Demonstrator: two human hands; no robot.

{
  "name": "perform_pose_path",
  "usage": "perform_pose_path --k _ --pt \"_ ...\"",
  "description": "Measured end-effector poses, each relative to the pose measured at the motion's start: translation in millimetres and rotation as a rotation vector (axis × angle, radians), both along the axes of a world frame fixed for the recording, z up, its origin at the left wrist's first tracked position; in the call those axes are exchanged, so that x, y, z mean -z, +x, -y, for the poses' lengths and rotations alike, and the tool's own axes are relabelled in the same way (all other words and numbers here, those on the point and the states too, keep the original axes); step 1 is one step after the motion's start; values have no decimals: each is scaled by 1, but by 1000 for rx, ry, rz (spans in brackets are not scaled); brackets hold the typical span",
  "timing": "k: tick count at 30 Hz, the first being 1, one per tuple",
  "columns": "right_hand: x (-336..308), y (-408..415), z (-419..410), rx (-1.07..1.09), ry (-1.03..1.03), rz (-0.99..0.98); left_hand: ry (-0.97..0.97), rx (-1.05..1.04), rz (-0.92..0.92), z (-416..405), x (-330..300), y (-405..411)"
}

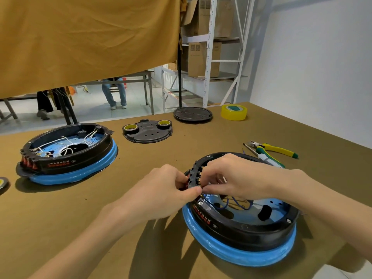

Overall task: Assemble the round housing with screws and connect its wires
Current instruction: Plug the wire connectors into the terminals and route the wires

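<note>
Your round housing [241,228] sits on the table [141,162] at near right: black ring on a blue base, open side up. Blue wires [231,204] loop inside it, just below your fingers. A screw head [200,202] shows on the rim next to the terminal block [196,176], which is at the housing's left edge.

Your left hand [163,190] has its fingers curled, pinching at the outer side of the terminal block, thumb tip right at the rim. Your right hand [231,176] reaches over the ring from the right, fingers curled and pinching something small at the brass terminals; probably a wire end, but your fingers hide it. The two hands' fingertips nearly touch.

Just beyond the housing, behind your right hand: a screwdriver [265,158] and yellow-green pliers [275,150], lying side by side.

Far left: a second housing [68,156] of the same type, white wires [66,146] inside. Between the two and further back, a black cover plate [148,132] with two tape rolls on it. Beyond that a round black lid [192,114], and a yellow tape roll [234,112] to its right. Another tape roll [3,183] is cut off at the left edge.
</note>
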State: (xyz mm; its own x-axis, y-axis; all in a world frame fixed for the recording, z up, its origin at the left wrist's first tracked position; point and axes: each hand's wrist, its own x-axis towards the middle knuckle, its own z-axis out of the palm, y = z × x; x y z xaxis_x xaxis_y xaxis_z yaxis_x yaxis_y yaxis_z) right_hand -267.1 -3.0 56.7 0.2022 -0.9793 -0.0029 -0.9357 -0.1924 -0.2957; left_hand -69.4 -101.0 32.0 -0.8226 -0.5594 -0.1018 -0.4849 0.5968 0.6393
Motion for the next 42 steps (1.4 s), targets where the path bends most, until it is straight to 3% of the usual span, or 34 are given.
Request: perform_pose_path --k 11,18,26,32,42 --pt "-15 3 4 5 81 -235 -73 -11 70 0 2 -4" --pt "-13 4 6 15 72 -201 -137 -1 52 -3 5 -5" --pt "-13 4 7 55 121 -79 -351 16 79 -11 14 -6" --pt "-8 10 8 116 75 -110 -424 -7 100 -12 16 -9" --pt "-3 15 9 158 73 -111 -429 -6 84 -15 15 -10"
